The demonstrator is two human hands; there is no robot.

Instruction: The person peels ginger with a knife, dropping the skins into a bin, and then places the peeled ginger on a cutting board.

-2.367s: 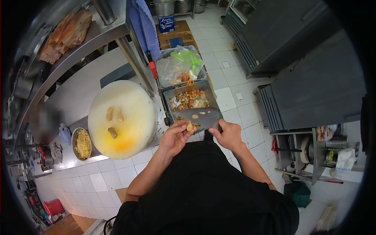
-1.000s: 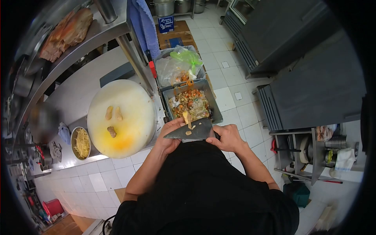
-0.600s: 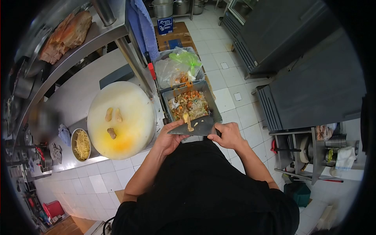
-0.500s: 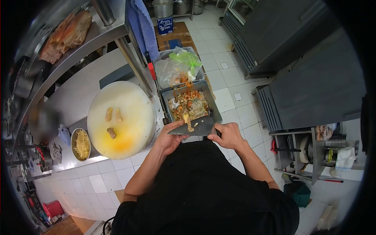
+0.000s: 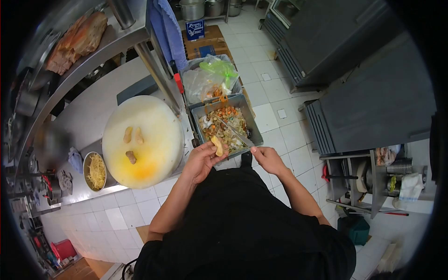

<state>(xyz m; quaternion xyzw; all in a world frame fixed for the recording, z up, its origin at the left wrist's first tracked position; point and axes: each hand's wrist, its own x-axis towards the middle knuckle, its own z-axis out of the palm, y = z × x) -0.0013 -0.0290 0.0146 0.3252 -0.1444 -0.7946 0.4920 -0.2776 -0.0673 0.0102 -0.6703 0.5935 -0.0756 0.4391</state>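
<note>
My left hand point(image 5: 201, 161) grips a partly peeled piece of ginger point(image 5: 217, 145), its yellow flesh facing up. In my right hand point(image 5: 269, 159) is a knife point(image 5: 242, 137), turned so its blade shows as a thin edge pointing up and left, apart from the ginger. Both hands are at the near side of a grey bin point(image 5: 257, 133) full of food scraps point(image 5: 228, 119). To the left, two peeled ginger pieces point(image 5: 139, 135) and a brown, unpeeled-looking piece point(image 5: 131, 157) lie on a round, yellow-stained cutting board point(image 5: 154, 112).
A metal bowl of yellow shreds point(image 5: 96, 171) stands left of the board. Behind the scrap bin is a second bin with plastic bags point(image 5: 205, 79). A shelf above the counter holds a large piece of meat point(image 5: 79, 42). Dark cabinets point(image 5: 368, 116) line the right side.
The knife has turned from flat, with peel bits on its face, to edge-on, and its blade has moved away from the ginger over the bin. The peel bits no longer show on it.
</note>
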